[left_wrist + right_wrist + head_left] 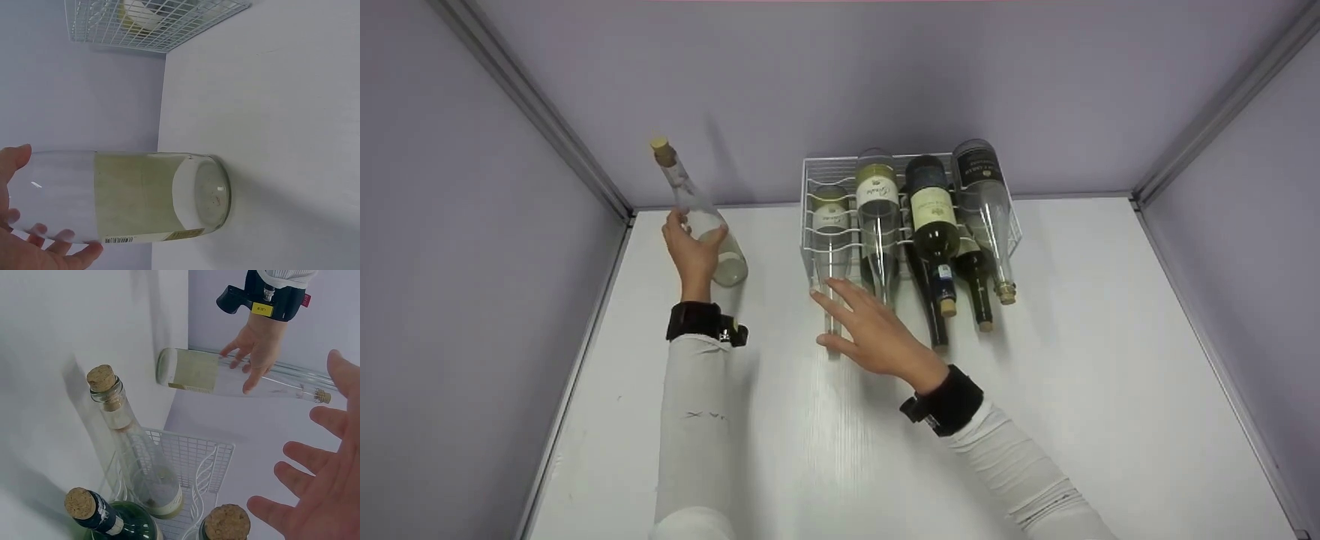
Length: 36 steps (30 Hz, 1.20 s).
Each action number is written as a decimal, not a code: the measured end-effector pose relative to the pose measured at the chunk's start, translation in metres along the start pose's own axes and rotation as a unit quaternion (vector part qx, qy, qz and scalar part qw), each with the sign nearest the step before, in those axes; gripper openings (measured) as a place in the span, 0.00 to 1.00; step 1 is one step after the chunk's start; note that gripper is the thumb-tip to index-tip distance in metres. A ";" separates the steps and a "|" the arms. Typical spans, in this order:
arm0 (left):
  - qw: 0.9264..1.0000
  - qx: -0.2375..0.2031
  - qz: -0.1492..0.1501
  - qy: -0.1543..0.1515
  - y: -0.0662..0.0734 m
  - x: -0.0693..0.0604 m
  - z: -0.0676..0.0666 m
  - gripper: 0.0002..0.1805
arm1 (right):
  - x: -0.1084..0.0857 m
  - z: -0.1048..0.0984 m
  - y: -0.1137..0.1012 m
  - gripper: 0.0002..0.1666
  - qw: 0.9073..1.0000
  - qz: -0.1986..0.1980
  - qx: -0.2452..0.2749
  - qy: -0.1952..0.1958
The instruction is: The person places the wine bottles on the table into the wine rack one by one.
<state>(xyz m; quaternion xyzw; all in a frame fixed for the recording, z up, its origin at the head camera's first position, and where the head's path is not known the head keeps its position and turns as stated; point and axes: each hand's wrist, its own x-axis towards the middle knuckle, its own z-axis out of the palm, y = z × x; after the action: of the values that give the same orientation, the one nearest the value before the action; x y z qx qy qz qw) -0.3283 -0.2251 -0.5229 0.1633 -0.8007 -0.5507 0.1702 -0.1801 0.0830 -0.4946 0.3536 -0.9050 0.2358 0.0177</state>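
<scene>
My left hand (692, 249) grips a clear, corked glass bottle (730, 264) around its body, to the left of a white wire rack (803, 199). The bottle stands roughly upright, base down at the white table; whether it touches is hard to tell. Its pale label (135, 194) faces away from the left wrist camera. My right hand (877, 334) has its fingers spread, holding nothing. It hovers over the neck of a clear bottle (831, 244) lying in the rack's leftmost slot. In the right wrist view, that hand (332, 467) is apart from the corked bottles.
Beside that clear bottle lie another clear one (879, 217), a dark green bottle (934, 210) and a black-labelled clear bottle (994, 214), necks toward me. More dark bottles (979, 289) lie beneath. Grey walls (735, 90) enclose the table (825, 450) behind and at both sides.
</scene>
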 end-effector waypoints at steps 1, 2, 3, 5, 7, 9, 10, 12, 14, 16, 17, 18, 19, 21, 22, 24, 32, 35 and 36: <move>1.000 -0.007 0.003 0.000 -0.001 -0.001 0.000 0.42 | 0.000 0.000 0.000 0.39 1.000 0.001 -0.001 -0.002; 1.000 -0.014 0.006 0.001 -0.002 -0.002 0.000 0.41 | -0.001 0.001 0.000 0.39 1.000 0.003 0.000 -0.004; 1.000 -0.023 0.011 0.002 -0.003 -0.003 0.000 0.41 | -0.001 0.001 0.000 0.39 1.000 0.005 0.001 -0.005; 0.999 -0.039 0.024 0.004 -0.004 -0.006 0.001 0.39 | -0.002 0.002 0.000 0.39 1.000 0.010 0.005 -0.006; 0.998 -0.050 0.041 0.007 -0.004 -0.009 0.002 0.38 | -0.002 0.003 0.000 0.39 1.000 0.013 0.011 -0.008; 0.997 -0.056 0.060 0.009 -0.005 -0.013 0.004 0.36 | -0.003 0.003 0.000 0.40 1.000 0.016 0.020 -0.007; 0.996 -0.056 0.070 0.009 -0.005 -0.015 0.005 0.35 | -0.003 0.003 0.000 0.40 0.999 0.017 0.027 -0.007; 0.995 -0.048 0.085 0.007 -0.005 -0.020 0.007 0.34 | -0.002 0.002 0.000 0.41 0.999 0.023 0.043 -0.009; 0.995 -0.034 0.093 0.002 -0.005 -0.025 0.008 0.34 | -0.002 0.000 0.000 0.41 0.998 0.028 0.062 -0.009; 0.995 -0.017 0.094 -0.003 -0.003 -0.031 0.009 0.35 | -0.001 -0.002 -0.001 0.42 0.996 0.035 0.085 -0.011; 0.995 -0.010 0.096 -0.005 -0.003 -0.033 0.010 0.36 | -0.001 -0.002 -0.001 0.43 0.995 0.039 0.096 -0.013; 0.995 -0.005 0.099 -0.006 -0.002 -0.036 0.010 0.36 | 0.000 -0.003 -0.002 0.43 0.993 0.042 0.109 -0.016; 0.994 -0.002 0.105 -0.006 -0.001 -0.038 0.010 0.37 | 0.000 -0.004 -0.002 0.43 0.991 0.043 0.123 -0.017; 0.992 0.005 0.122 -0.003 0.001 -0.043 0.011 0.38 | 0.001 -0.006 -0.003 0.44 0.988 0.047 0.146 -0.021; 0.991 0.006 0.134 -0.001 0.001 -0.045 0.012 0.38 | 0.002 -0.006 -0.003 0.44 0.986 0.049 0.155 -0.023; 0.988 0.009 0.157 0.001 0.003 -0.049 0.013 0.38 | 0.002 -0.008 -0.004 0.44 0.983 0.053 0.174 -0.025; 0.971 0.052 0.233 0.015 0.004 -0.064 0.022 0.36 | 0.005 -0.013 -0.006 0.48 0.973 0.080 0.218 -0.020; 0.962 0.069 0.265 0.017 0.004 -0.068 0.023 0.36 | 0.006 -0.014 -0.006 0.49 0.969 0.079 0.234 -0.008; 0.958 0.072 0.278 0.016 0.003 -0.069 0.023 0.36 | 0.006 -0.014 -0.006 0.49 0.967 0.076 0.241 -0.003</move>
<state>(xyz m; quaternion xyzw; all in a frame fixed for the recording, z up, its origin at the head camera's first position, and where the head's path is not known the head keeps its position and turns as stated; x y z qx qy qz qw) -0.2776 -0.1735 -0.5341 -0.0450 -0.8489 -0.4202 0.3175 -0.1826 0.0809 -0.4783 0.2781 -0.8457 0.4467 -0.0889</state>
